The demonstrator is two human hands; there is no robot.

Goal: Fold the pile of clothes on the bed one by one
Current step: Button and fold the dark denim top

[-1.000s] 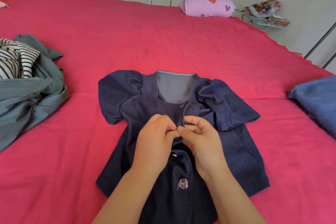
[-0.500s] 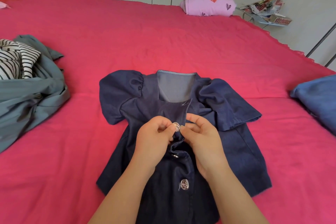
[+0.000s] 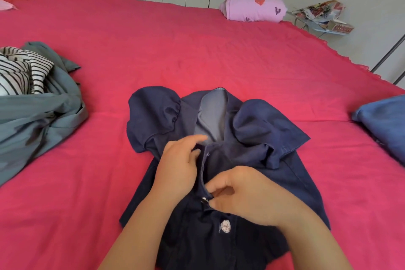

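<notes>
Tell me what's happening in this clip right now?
A person is working on a navy top laid flat on the red bed. The right hand pinches the front placket at a metal button, while the left hand rests on the fabric just above. Nothing is folded yet. An unfolded pile waits at the left.

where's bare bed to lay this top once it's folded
Widest bare bedspread lies beyond the navy top, up to the lilac bundle. A narrower strip runs between the top and the blue garment. Crowded at left, where the grey and striped pile sits.
</notes>
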